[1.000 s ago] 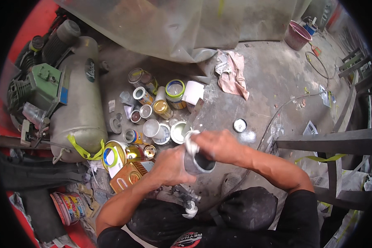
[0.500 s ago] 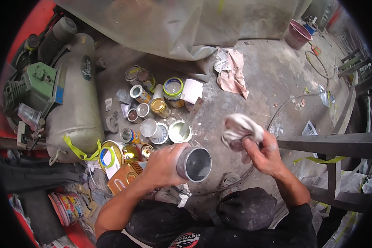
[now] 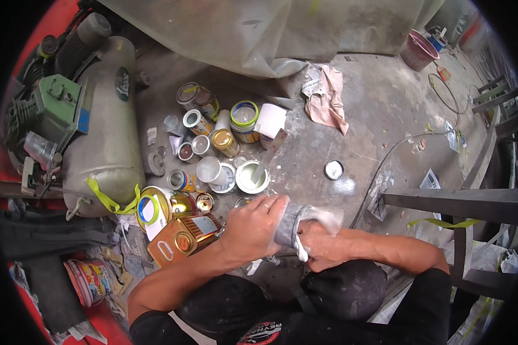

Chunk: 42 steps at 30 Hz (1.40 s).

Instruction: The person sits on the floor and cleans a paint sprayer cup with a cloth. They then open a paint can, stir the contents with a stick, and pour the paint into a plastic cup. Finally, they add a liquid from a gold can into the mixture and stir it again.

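My left hand point(image 3: 254, 225) is wrapped round a grey metal cup point(image 3: 288, 224), held tipped on its side above my knees. The cup's mouth faces right. At that mouth my right hand point(image 3: 322, 246) grips a whitish rag point(image 3: 323, 217), its fingers partly hidden behind the cup rim. Some of the cloth hangs over the rim and some is smeared by motion. The inside of the cup is out of sight. Ahead of my hands stands an open tin of pale paint point(image 3: 252, 183), a flat stirring stick point(image 3: 273, 150) leaning in it.
Paint cans and a translucent plastic cup point(image 3: 209, 169) cluster ahead left, near an orange-brown rectangular can point(image 3: 175, 244). An air compressor point(image 3: 106, 149) stands at left. On the floor lie a small round lid point(image 3: 334, 169), a pinkish cloth point(image 3: 327, 103) and a hose point(image 3: 380, 167). A dark metal frame point(image 3: 454, 202) stands at right.
My right hand has brought the rag left and down against the cup's mouth. The cup has tilted over, its mouth turning right. The small round lid on the floor is now uncovered.
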{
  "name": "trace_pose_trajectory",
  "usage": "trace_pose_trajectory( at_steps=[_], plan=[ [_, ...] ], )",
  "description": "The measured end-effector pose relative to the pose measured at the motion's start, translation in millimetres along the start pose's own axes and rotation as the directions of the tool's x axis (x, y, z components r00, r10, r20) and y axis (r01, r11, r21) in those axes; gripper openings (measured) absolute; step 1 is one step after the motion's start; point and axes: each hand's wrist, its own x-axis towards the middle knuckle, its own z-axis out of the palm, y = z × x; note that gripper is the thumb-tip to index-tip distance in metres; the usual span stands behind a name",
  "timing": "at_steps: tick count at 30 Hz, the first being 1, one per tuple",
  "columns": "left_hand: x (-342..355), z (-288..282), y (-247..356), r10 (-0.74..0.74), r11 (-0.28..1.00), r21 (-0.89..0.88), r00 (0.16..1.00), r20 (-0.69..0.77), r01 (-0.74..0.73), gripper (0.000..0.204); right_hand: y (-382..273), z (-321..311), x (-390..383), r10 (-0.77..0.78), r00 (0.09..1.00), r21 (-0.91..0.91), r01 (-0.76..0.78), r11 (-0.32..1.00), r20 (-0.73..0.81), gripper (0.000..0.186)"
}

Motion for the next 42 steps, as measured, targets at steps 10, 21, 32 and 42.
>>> trace_pose_trajectory(
  at_steps=[10,21,32,42],
  plan=[
    [1,12,-27,-0.057,0.998,-0.012,0.998,-0.032,0.057,0.084,-6,-37,-9,0.136,0.880,-0.015,-0.160,0.987,-0.455,0.033],
    [4,8,-15,-0.020,0.994,-0.102,0.996,0.087,0.029,0.085,12,-2,-29,-0.099,0.961,-0.353,0.001,0.936,-0.258,0.035],
    [3,10,-8,0.049,0.998,0.028,0.996,0.078,-0.051,0.087,-7,-20,38,0.408,0.837,-0.314,-0.302,0.900,0.365,0.020],
    [39,8,3,0.005,0.961,-0.273,0.992,-0.127,-0.039,0.090,-1,-48,-33,0.119,0.884,0.060,-0.103,0.993,-0.451,0.035]
  ],
)
